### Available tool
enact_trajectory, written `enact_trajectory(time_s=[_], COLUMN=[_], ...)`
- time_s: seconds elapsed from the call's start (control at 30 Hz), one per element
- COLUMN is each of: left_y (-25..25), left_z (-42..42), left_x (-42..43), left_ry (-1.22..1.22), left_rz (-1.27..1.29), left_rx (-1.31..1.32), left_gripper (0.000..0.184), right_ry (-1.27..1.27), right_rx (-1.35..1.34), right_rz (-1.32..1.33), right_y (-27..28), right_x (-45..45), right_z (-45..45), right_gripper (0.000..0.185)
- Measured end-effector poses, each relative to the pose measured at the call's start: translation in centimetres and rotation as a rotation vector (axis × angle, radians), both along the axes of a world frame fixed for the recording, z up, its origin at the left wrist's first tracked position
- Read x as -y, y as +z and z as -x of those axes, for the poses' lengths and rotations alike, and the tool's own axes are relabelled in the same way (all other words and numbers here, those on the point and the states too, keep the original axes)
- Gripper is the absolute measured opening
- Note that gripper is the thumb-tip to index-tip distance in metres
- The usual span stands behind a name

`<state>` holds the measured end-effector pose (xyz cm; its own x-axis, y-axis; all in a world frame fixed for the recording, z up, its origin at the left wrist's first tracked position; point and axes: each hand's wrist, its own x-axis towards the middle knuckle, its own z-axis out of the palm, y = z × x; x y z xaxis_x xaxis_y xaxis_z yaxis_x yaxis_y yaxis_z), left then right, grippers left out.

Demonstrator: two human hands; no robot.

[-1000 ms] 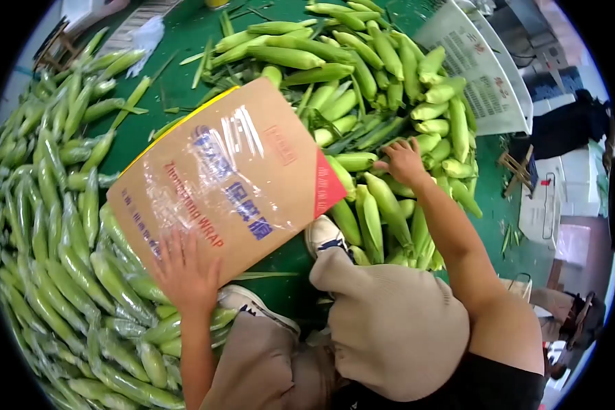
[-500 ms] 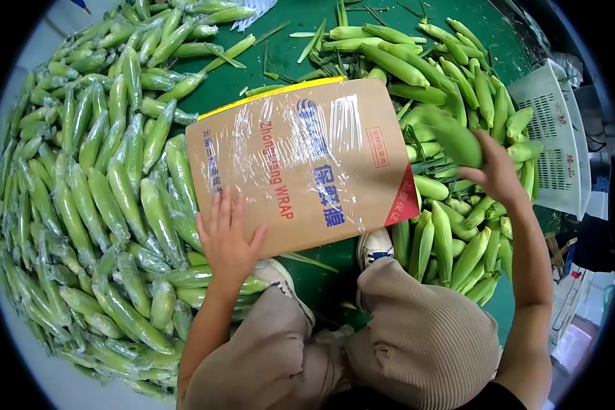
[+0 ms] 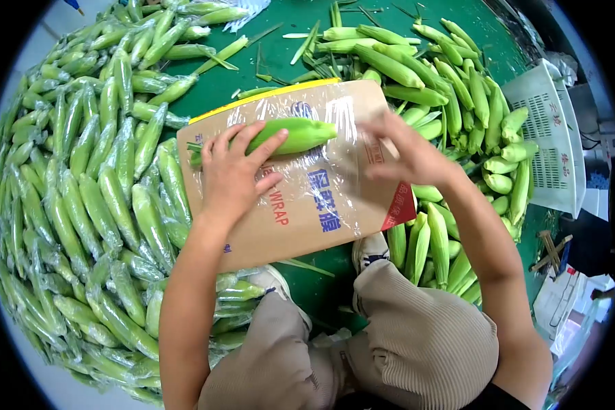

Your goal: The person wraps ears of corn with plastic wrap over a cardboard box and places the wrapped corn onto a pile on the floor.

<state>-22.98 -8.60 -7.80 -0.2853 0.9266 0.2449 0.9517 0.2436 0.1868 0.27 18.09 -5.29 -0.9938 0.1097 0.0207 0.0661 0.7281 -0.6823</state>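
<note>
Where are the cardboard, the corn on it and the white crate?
Cardboard (image 3: 295, 198), head view: its printed face.
Corn (image 3: 295, 136), head view: middle of its husk.
Crate (image 3: 548, 128), head view: its side wall.

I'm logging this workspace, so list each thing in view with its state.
Cardboard: flat, clear film over it
Corn ear: husked in green, lying atop the cardboard
Left hand: on the corn ear, fingers apart
Right hand: open, blurred
Left corn pile: mostly plastic-wrapped
Right corn pile: leafy, unwrapped
White basket: contents can't be seen

Green floor (image 3: 290, 17), corn heaps (image 3: 109, 205), probably leaf scraps (image 3: 306, 43)
</note>
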Motion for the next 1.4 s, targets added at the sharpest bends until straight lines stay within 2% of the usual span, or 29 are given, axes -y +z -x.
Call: enact_trajectory(time_s=[0.07,0.13,0.2,0.27,0.37,0.4,0.47,0.53,0.57,0.6,0.67,0.73,0.77,0.83,0.9,1.0,1.03,1.1,1.17,1.2,1.27,1.4], left_y=[-0.1,-0.3,0.4,0.7,0.3,0.5,0.8,0.5,0.3,0.5,0.5,-0.4,-1.5,-3.6,-3.3,-2.9,-3.1,-4.5,-4.6,-4.4,-4.1,-4.2], left_z=[0.4,1.0,0.7,0.6,1.3,1.6,1.2,1.2,1.1,1.4,2.9,3.4,4.0,1.2,-0.8,-0.8,-0.4,0.0,0.2,-0.2,-1.1,-5.0], left_x=[-0.3,-1.0,-1.7,-1.8,-1.6,-1.6,-1.2,-1.7,-1.8,-1.9,-2.0,-1.4,-0.4,4.1,6.1,5.5,5.4,5.5,6.0,6.8,9.1,10.5], left_ry=[-0.021,-0.051,-0.048,-0.008,-0.035,-0.051,-0.068,-0.054,-0.031,-0.006,-0.107,-0.212,-0.227,0.127,0.451,0.413,0.401,0.391,0.366,0.529,0.844,0.534], left_rz=[-0.041,-0.047,-0.016,0.039,0.055,0.051,0.062,0.071,0.066,0.058,-0.012,-0.129,-0.249,-0.268,-0.074,-0.101,-0.107,-0.148,-0.131,-0.183,-0.269,-1.023], left_rx=[0.038,0.108,0.124,0.130,0.135,0.141,0.187,0.211,0.232,0.240,0.206,0.159,0.227,0.107,0.128,0.161,0.167,0.086,-0.011,0.177,0.565,0.963], left_gripper=[0.073,0.072,0.070,0.070,0.070,0.069,0.069,0.063,0.062,0.060,0.057,0.056,0.058,0.062,0.063,0.051,0.033,0.023,0.011,0.011,0.011,0.017], right_ry=[0.197,0.156,0.150,0.180,-0.039,-0.486,-0.690,-0.576,-0.385,-0.201,-0.142,-0.092,-0.069,-0.089,-0.130,-0.222,-0.249,-0.301,-0.252,-0.236,-0.047,0.249], right_rx=[0.187,0.043,-0.136,-0.126,-0.398,-0.309,-0.386,-0.190,-0.318,-0.466,-0.351,-0.280,-0.237,-0.210,-0.226,-0.317,-0.294,-0.247,-0.178,-0.138,-0.097,0.053], right_rz=[-0.148,-0.281,-0.219,-0.262,0.123,0.348,0.470,0.234,0.001,-0.231,-0.570,-0.552,-0.548,-0.427,-0.358,-0.323,-0.315,-0.305,-0.381,-0.416,-0.484,-0.306], right_y=[0.0,-1.7,-4.4,-5.7,-7.2,-6.8,-4.1,-0.7,-2.3,-2.8,-2.8,-3.3,-3.6,-4.1,-4.5,-5.2,-5.0,-4.4,-3.4,-3.0,-1.3,-0.2], right_x=[1.9,4.5,6.2,7.1,6.8,8.4,7.2,7.4,6.9,6.4,6.4,6.4,6.3,5.7,5.6,6.3,6.4,6.7,6.4,6.0,4.2,4.5], right_z=[-3.3,-4.0,-2.3,-1.5,-2.5,-2.6,0.2,4.4,6.4,8.2,9.2,10.7,11.0,11.0,10.9,10.4,10.1,9.3,8.6,8.1,6.6,4.6], right_gripper=[0.080,0.068,0.041,0.031,0.012,0.008,0.010,0.015,0.020,0.039,0.058,0.063,0.066,0.065,0.063,0.063,0.061,0.058,0.059,0.059,0.061,0.057])
